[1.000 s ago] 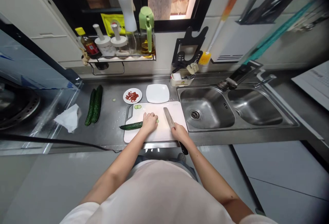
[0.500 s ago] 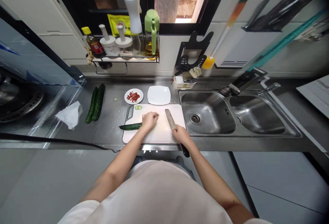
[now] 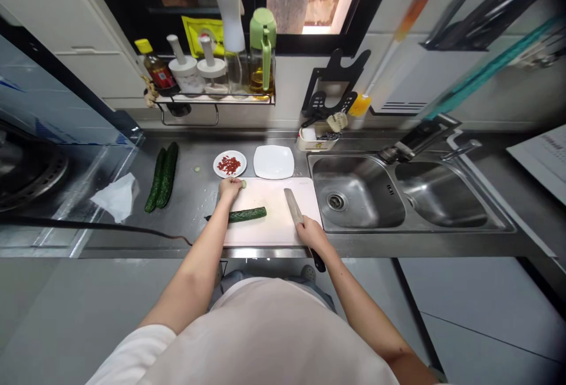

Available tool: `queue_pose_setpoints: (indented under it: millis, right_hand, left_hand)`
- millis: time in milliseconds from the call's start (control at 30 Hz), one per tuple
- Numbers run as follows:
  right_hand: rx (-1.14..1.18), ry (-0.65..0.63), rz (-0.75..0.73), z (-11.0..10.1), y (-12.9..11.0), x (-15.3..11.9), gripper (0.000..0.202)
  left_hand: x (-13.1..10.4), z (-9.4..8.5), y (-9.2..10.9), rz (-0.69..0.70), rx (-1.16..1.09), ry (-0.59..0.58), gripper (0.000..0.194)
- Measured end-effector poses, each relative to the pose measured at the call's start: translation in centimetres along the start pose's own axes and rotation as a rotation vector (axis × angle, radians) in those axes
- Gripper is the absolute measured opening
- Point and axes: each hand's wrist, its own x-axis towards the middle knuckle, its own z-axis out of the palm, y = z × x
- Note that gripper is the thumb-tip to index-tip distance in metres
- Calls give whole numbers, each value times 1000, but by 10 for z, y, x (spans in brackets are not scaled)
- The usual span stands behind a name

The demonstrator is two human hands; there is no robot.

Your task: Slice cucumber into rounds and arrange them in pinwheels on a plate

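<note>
My right hand (image 3: pixel 312 233) is closed round a kitchen knife (image 3: pixel 292 205), its blade resting over the right part of the white cutting board (image 3: pixel 276 234) and its dark handle end past the board's front edge. At the board's upper left, my left hand (image 3: pixel 230 187) pinches a small cucumber slice (image 3: pixel 243 184); the other slices there are hidden behind the fingers. A cut cucumber (image 3: pixel 248 214) lies across the board, partly covered by my left forearm. Just behind that hand stands a small white plate (image 3: pixel 218 168) of chopped red pieces, beside a square white plate (image 3: pixel 274 162).
Two whole cucumbers (image 3: pixel 161 177) and a crumpled white tissue (image 3: pixel 117 196) lie to the left. A double steel sink (image 3: pixel 358 193) is on the right. Above the counter, a wall rack (image 3: pixel 216 99) carries bottles and jars. One small slice (image 3: pixel 197 168) lies on the counter.
My left hand has moved left and back, from the middle of the board to the slices at its upper left, uncovering the cucumber's cut end. My right hand and the knife have stayed put.
</note>
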Motion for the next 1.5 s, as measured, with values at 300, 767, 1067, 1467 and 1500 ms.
queue_pose_setpoints:
  millis: [300,767,1067,1467,1500]
  right_hand:
    - [20,-9,-1,-1,-2,-1,31]
    - [60,-1,10,5,1,3,36]
    - [51,-4,28,2,-3,-1,35]
    - [29,21,43,4,-2,0,33]
    - [25,19,48,4,-3,-1,32]
  left_hand:
    - [1,-7,5,19,258,62,10]
    - [-10,-13,1,41,275,73,13]
    - [-17,-17,3,56,312,63,15]
    - [-98,-25,-4,524,298,-72,20]
    - [-108,-23,-6,578,318,-96,21]
